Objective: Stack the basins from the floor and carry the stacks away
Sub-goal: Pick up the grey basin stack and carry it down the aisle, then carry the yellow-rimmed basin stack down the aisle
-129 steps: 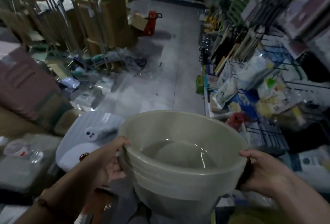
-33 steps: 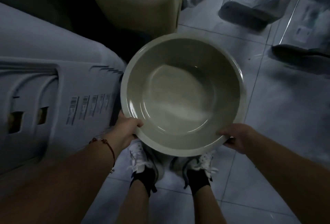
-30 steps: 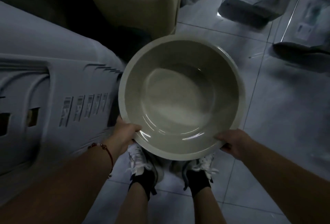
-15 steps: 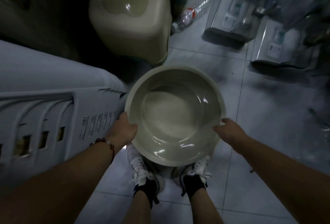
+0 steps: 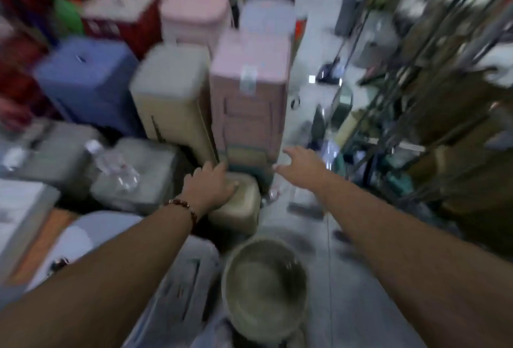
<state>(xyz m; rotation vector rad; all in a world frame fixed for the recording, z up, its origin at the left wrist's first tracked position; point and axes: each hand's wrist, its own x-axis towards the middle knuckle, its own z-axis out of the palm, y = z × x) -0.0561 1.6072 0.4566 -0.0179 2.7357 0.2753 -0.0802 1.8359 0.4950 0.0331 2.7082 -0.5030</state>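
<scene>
1. Basin stack [image 5: 265, 281]: round, smooth grey-green plastic, on the tiled floor [image 5: 327, 306], low centre; neither hand touches it.
2. Left hand [image 5: 212, 188]: fingers curled over the beige square-topped plastic bin [image 5: 238, 209]; grip blurred.
3. Right hand [image 5: 298, 161]: fingers spread, holding nothing, near the pink bin [image 5: 249, 92].

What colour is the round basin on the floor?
The basin looks pale greyish-green, like sage. The head view shows it, though blurred.
</scene>
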